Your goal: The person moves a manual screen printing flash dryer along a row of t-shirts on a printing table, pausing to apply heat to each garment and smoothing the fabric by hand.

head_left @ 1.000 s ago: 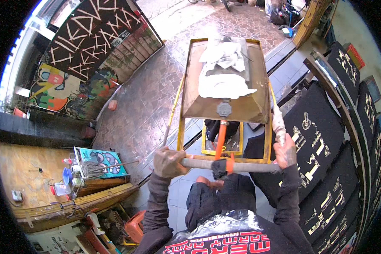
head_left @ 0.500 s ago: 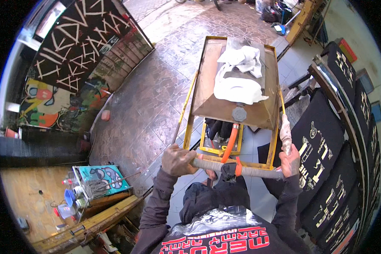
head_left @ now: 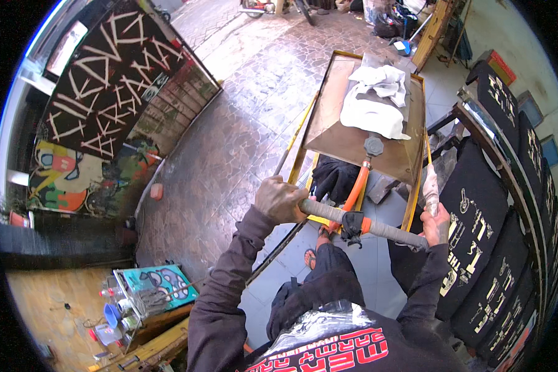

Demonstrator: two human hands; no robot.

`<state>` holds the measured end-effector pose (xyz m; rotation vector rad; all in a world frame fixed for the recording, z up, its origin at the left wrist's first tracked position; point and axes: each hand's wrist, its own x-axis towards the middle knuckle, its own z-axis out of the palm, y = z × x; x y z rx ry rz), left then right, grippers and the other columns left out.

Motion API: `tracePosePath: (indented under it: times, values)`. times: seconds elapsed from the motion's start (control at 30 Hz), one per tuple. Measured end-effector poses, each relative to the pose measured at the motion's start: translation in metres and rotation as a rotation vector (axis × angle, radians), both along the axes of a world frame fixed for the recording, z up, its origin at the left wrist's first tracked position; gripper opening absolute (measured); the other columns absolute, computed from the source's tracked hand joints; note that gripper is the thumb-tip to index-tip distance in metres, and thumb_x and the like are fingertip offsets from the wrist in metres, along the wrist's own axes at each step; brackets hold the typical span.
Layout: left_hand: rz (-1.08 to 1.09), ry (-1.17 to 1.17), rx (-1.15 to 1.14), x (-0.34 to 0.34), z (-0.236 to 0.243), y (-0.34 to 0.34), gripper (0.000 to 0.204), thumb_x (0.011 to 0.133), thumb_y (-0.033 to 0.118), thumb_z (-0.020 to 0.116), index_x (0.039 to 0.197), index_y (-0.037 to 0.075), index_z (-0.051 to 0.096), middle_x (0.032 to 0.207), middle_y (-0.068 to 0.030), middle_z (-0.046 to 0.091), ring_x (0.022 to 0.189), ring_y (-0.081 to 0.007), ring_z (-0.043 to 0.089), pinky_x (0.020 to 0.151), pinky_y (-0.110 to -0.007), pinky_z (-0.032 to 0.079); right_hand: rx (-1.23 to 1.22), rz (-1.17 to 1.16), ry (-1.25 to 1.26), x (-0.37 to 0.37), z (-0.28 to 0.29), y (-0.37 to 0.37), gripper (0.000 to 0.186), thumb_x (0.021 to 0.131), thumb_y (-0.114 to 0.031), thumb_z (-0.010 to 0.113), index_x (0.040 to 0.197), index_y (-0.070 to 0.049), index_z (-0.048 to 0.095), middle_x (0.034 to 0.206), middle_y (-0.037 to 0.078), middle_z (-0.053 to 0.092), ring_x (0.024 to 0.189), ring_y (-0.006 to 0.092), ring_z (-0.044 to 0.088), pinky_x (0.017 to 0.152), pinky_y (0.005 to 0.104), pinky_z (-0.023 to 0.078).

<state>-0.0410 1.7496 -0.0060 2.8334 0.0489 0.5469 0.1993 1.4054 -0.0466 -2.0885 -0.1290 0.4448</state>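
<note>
Remotely, I see: left hand (head_left: 282, 199), right hand (head_left: 435, 224) | fingers curled at bar (head_left: 384, 230) ends, likely for balance | cloth (head_left: 372, 118), perhaps parked, near right edge of pan (head_left: 333, 134)

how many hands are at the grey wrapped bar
2: the left hand is closed at the left end of the grey wrapped bar; the right hand is at its right end, where the pale wrapped grip meets it. Some fingers are hidden.
</note>
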Motion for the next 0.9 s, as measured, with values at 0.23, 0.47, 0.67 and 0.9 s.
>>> tracePosePath:
  times: [0.23,0.47,0.67,0.9]
  values:
    - [-0.087,0.031,0.024,0.078,-0.007,0.041,0.022,0.062,0.031,0.078,0.060,0.017,0.060,0.053,-0.0030,0.061,0.048,-0.0245,0.062,0.054,-0.036,0.050,-0.112,-0.026,-0.093,0.057,-0.007,0.016,0.023,0.077,-0.011,0.061,0.097,0.000,0.061,0.077,0.011,0.061,0.066,0.0227,0.061,0.053,0.0389,0.051]
    - [-0.162,0.035,0.061,0.152,-0.005,0.075,0.024,0.065,0.034,0.078,0.061,0.017,0.061,0.053,-0.0036,0.061,0.049,-0.0244,0.062,0.054,-0.037,0.050,-0.099,-0.110,-0.017,0.101,0.017,0.049,0.024,0.080,-0.012,0.063,0.099,0.002,0.060,0.080,0.014,0.062,0.063,0.0258,0.064,0.049,0.0409,0.055]
    - [-0.190,0.053,0.097,0.214,-0.001,0.106,0.025,0.068,0.036,0.078,0.063,0.017,0.062,0.054,-0.0037,0.061,0.050,-0.0242,0.062,0.055,-0.037,0.051,-0.099,-0.208,-0.037,0.142,-0.001,0.069,0.022,0.080,-0.011,0.063,0.098,0.002,0.060,0.080,0.015,0.062,0.069,0.0263,0.066,0.050,0.0400,0.057]
    - [-0.239,0.016,0.068,0.286,-0.001,0.136,0.028,0.069,0.037,0.077,0.060,0.016,0.061,0.050,-0.0045,0.058,0.048,-0.0252,0.062,0.053,-0.038,0.050,-0.150,-0.201,-0.105,0.200,-0.022,0.081,0.020,0.081,-0.012,0.064,0.095,0.001,0.058,0.079,0.012,0.060,0.066,0.0226,0.062,0.043,0.0405,0.057]
